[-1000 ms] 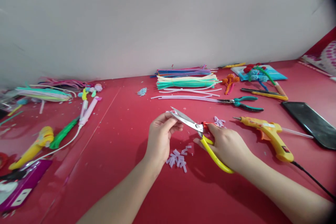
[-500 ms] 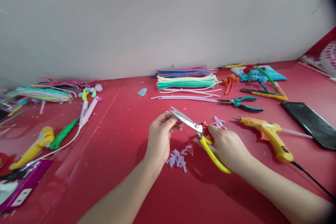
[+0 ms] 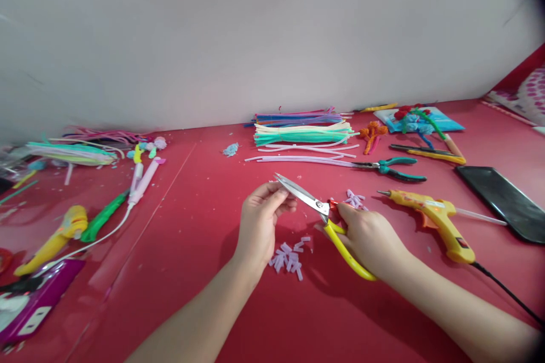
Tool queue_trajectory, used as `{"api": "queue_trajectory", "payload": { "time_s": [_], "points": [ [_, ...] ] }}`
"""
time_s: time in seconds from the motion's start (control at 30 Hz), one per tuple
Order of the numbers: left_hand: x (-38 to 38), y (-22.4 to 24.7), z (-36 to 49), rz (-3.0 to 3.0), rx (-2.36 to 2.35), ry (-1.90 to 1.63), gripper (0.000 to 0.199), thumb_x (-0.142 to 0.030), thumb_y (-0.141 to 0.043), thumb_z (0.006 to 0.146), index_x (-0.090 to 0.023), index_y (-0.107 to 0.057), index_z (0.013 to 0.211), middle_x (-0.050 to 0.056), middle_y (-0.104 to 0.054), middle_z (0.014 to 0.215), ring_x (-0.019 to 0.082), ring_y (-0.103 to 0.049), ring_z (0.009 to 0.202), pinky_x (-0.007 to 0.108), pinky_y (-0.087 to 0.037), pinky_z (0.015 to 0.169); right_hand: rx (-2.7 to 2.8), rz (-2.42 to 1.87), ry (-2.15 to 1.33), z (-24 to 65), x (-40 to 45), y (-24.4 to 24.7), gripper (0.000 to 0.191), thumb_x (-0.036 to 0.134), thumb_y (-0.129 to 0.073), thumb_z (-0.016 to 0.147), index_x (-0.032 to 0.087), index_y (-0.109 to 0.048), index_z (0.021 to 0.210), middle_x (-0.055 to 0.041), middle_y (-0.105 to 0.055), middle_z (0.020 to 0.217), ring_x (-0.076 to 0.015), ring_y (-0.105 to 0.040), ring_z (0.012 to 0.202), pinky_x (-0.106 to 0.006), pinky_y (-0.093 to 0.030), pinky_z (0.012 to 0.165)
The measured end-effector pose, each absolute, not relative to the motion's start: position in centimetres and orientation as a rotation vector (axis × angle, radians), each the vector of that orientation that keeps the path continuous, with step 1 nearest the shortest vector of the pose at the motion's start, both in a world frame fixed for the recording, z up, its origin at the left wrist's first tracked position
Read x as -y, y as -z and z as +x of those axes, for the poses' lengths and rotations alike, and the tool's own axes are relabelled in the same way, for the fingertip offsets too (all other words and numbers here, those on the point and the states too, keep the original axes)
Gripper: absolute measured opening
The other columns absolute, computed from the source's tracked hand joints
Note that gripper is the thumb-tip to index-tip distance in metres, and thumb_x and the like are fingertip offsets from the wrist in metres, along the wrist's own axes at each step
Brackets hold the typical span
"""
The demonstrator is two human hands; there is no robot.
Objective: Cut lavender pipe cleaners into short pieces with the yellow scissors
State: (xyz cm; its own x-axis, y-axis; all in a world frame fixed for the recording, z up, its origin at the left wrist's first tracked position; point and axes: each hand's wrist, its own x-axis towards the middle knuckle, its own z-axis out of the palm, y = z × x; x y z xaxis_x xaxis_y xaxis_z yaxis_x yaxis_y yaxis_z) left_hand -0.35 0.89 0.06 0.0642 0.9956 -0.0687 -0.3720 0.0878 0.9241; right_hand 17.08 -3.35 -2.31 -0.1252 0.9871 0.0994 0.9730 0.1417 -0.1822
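My right hand (image 3: 370,238) is closed around the yellow and red handles of a pair of scissors (image 3: 304,195). The blades point up and left, nearly closed, with their tips at the fingers of my left hand (image 3: 261,218). Thumb and index finger of the left hand are pinched together beside the blades; whatever they hold is too small or hidden to name. Below the scissors, on the red table, lies a loose pile of short lilac pieces (image 3: 289,258). More lilac pieces (image 3: 354,199) lie behind my right hand, partly covered by it.
Bundled pipe cleaners (image 3: 302,133) lie by the white wall. Teal-handled pliers (image 3: 394,168), a yellow glue gun (image 3: 438,221) and a black phone (image 3: 506,201) are at the right. A second glue gun (image 3: 55,238), a green tool (image 3: 104,215) and a purple box (image 3: 42,300) sit at the left.
Almost nothing differs. Both hands and the scissors hold their place, and the scissor blades look about the same.
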Motion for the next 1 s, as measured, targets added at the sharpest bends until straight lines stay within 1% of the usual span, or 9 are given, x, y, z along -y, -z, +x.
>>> {"api": "queue_trajectory", "payload": {
  "time_s": [0.13, 0.3, 0.43, 0.5, 0.6, 0.73, 0.8, 0.9, 1.0],
  "points": [
    [-0.9, 0.0, -0.4, 0.910, -0.911, -1.274, 0.010, -0.019, -0.056, 0.068, -0.013, -0.058, 0.076, 0.002, -0.060, 0.070, 0.010, -0.056, 0.060, 0.024, -0.044, 0.060, 2.207, -1.963, -0.127, 17.1, 3.3, 2.0, 0.032, 0.051, -0.037, 0.073, 0.019, -0.041, 0.067, 0.0002, -0.049, 0.048, -0.0108, -0.044, 0.041, -0.022, -0.016, 0.042],
    [-0.9, 0.1, -0.4, 0.888, -0.911, -1.253, 0.010, -0.020, -0.056, 0.069, -0.014, -0.056, 0.076, 0.002, -0.059, 0.067, 0.010, -0.054, 0.060, 0.023, -0.043, 0.060, 2.140, -2.013, -0.228, 17.2, 3.1, 1.2, 0.034, 0.052, -0.038, 0.072, 0.020, -0.039, 0.059, 0.0015, -0.046, 0.046, -0.0107, -0.043, 0.043, -0.021, -0.019, 0.043],
    [-0.9, 0.2, -0.2, 0.901, -0.891, -1.201, 0.010, -0.021, -0.055, 0.070, -0.013, -0.055, 0.075, 0.002, -0.056, 0.068, 0.009, -0.053, 0.061, 0.022, -0.042, 0.058, 2.057, -2.036, -0.289, 17.5, 2.7, 0.9, 0.034, 0.054, -0.042, 0.068, 0.021, -0.042, 0.064, 0.0011, -0.048, 0.050, -0.0112, -0.044, 0.046, -0.021, -0.022, 0.044],
    [-0.8, 0.2, -0.1, 0.912, -0.886, -1.144, 0.011, -0.022, -0.054, 0.071, -0.012, -0.055, 0.076, 0.003, -0.056, 0.069, 0.010, -0.052, 0.061, 0.022, -0.041, 0.058, 2.013, -2.002, -0.390, 17.6, 2.6, 0.8, 0.032, 0.052, -0.042, 0.069, 0.021, -0.042, 0.063, 0.0015, -0.047, 0.050, -0.0107, -0.043, 0.046, -0.021, -0.023, 0.044],
    [-0.7, 0.2, 0.1, 0.942, -0.868, -1.019, 0.012, -0.024, -0.053, 0.072, -0.013, -0.055, 0.074, 0.003, -0.056, 0.068, 0.009, -0.051, 0.058, 0.022, -0.040, 0.057, 1.906, -1.850, -0.654, 17.5, 2.5, 0.4, 0.028, 0.046, -0.042, 0.071, 0.019, -0.043, 0.061, 0.0023, -0.047, 0.052, -0.0097, -0.042, 0.048, -0.020, -0.027, 0.046],
    [-0.3, 0.1, 0.4, 1.052, -0.831, -0.806, 0.014, -0.026, -0.050, 0.073, -0.012, -0.056, 0.074, 0.004, -0.056, 0.065, 0.009, -0.051, 0.055, 0.022, -0.039, 0.054, 1.683, -1.667, -0.991, 17.2, 2.6, -0.5, 0.021, 0.038, -0.043, 0.071, 0.018, -0.049, 0.071, 0.0038, -0.046, 0.054, -0.0083, -0.041, 0.049, -0.019, -0.031, 0.046],
    [0.1, 0.0, 0.6, 1.094, -0.834, -0.715, 0.016, -0.027, -0.050, 0.073, -0.012, -0.056, 0.075, 0.004, -0.056, 0.064, 0.009, -0.051, 0.054, 0.022, -0.039, 0.054, 1.618, -1.589, -1.088, 17.1, 2.7, -0.6, 0.020, 0.037, -0.042, 0.073, 0.018, -0.050, 0.072, 0.0048, -0.044, 0.052, -0.0077, -0.041, 0.047, -0.019, -0.033, 0.047],
    [0.5, -0.1, 0.9, 1.131, -0.837, -0.613, 0.018, -0.029, -0.052, 0.072, -0.012, -0.056, 0.072, 0.003, -0.056, 0.064, 0.009, -0.051, 0.054, 0.022, -0.039, 0.054, 1.593, -1.504, -1.185, 17.2, 2.9, -0.4, 0.022, 0.037, -0.040, 0.075, 0.018, -0.048, 0.066, 0.0053, -0.043, 0.047, -0.0074, -0.041, 0.044, -0.020, -0.035, 0.049],
    [0.6, -0.1, 1.0, 1.163, -0.832, -0.552, 0.018, -0.030, -0.052, 0.072, -0.012, -0.056, 0.070, 0.004, -0.056, 0.064, 0.009, -0.050, 0.054, 0.022, -0.039, 0.055, 1.577, -1.509, -1.224, 17.3, 3.1, -0.1, 0.022, 0.036, -0.040, 0.075, 0.018, -0.045, 0.063, 0.0057, -0.042, 0.044, -0.0073, -0.041, 0.042, -0.020, -0.035, 0.048]
  ]
}}
